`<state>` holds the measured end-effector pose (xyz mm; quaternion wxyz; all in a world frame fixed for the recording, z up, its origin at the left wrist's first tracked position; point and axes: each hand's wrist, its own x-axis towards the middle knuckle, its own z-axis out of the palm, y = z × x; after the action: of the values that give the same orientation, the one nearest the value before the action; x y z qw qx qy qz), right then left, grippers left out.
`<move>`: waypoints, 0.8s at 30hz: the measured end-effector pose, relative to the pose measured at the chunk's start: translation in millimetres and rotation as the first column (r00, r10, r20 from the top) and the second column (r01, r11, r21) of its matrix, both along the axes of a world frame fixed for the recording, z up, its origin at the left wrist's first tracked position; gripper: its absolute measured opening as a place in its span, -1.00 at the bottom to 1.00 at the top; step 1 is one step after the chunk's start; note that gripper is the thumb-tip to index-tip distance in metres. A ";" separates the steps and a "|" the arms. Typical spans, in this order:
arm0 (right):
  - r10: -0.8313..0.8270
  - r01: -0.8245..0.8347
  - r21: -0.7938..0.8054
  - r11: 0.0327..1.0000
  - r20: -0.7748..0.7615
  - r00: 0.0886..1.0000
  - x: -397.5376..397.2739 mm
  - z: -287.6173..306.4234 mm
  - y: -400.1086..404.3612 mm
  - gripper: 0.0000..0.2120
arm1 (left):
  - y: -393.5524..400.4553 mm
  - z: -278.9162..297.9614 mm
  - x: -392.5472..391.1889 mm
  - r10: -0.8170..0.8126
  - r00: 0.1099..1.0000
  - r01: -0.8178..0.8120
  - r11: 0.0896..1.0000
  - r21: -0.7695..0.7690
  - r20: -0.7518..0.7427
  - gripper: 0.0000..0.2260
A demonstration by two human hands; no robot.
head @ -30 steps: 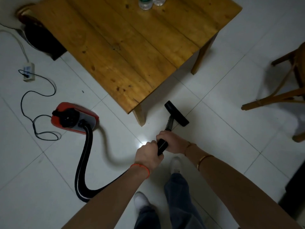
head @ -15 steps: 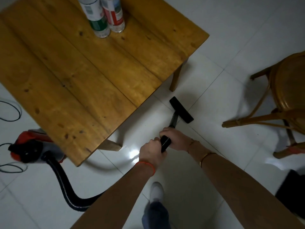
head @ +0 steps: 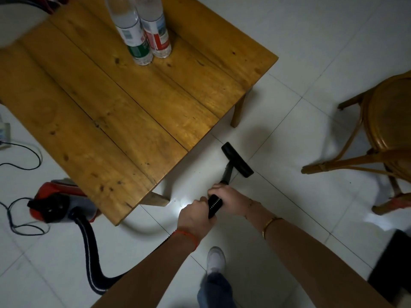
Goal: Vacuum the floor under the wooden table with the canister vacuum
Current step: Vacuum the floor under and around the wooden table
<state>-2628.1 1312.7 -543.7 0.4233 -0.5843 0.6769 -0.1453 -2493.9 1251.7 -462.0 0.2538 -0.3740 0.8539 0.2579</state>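
Observation:
The wooden table [head: 124,112] fills the upper left. A red and grey canister vacuum [head: 60,202] sits on the white tile floor, partly tucked under the table's near left corner. Its black ribbed hose [head: 89,252] curves down and passes behind my left arm. My left hand [head: 195,218] and my right hand [head: 231,196] both grip the black wand handle [head: 214,205]. The black floor nozzle [head: 236,160] rests on the tiles just outside the table's right edge, between two table legs.
Two plastic bottles [head: 144,30] stand on the table's far side. A wooden chair [head: 378,130] stands at the right. A black power cord [head: 20,174] loops on the floor at the left. My white shoe [head: 215,260] is below the hands.
I have stepped right and forward alongside the table, so the canister now sits partly under the table's corner. The nozzle stays by the right edge, both hands keeping their grip.

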 end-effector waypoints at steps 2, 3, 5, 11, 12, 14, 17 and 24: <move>0.000 0.000 0.025 1.000 0.002 1.000 15.7 4.8 1.6 -0.87 | 1.5 2.9 15.1 -0.005 1.000 0.005 1.000 -0.001 0.010 -0.75; -0.005 0.005 0.036 0.999 -0.003 1.000 24.3 7.3 2.9 -0.86 | 2.5 4.7 23.2 -0.009 1.000 0.009 1.000 -0.002 0.014 -0.75; -0.020 0.021 0.058 0.998 -0.024 1.000 43.4 12.0 5.5 -0.84 | 4.4 8.3 41.4 -0.015 1.000 0.015 1.000 -0.007 0.018 -0.75; -0.048 0.053 0.116 0.992 -0.050 0.998 115.1 22.3 18.9 -0.84 | 15.8 17.5 109.6 -0.024 0.999 0.024 1.000 0.013 0.028 -0.75; -0.052 0.057 0.119 0.991 -0.048 0.998 129.2 22.6 22.5 -0.85 | 18.7 18.3 123.4 -0.025 0.999 0.025 0.999 0.021 0.028 -0.75; -0.062 0.067 0.125 0.990 -0.042 0.997 160.0 22.4 30.9 -0.87 | 24.6 20.2 153.3 -0.031 0.999 0.030 0.999 0.034 0.023 -0.75; -0.092 0.097 0.132 0.987 -0.042 0.995 210.5 21.5 42.3 -0.90 | 32.6 22.5 201.5 -0.080 0.997 0.080 0.997 0.022 0.016 -0.75; -0.062 0.075 0.148 0.986 -0.089 0.994 321.6 20.5 54.4 -0.90 | 41.3 28.4 310.2 -0.096 0.995 0.096 0.995 0.016 -0.002 -0.78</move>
<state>-2306.6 1367.1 -523.1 0.4323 -0.5324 0.7230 -0.0834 -2183.8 1293.0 -433.7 0.2685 -0.3302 0.8690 0.2525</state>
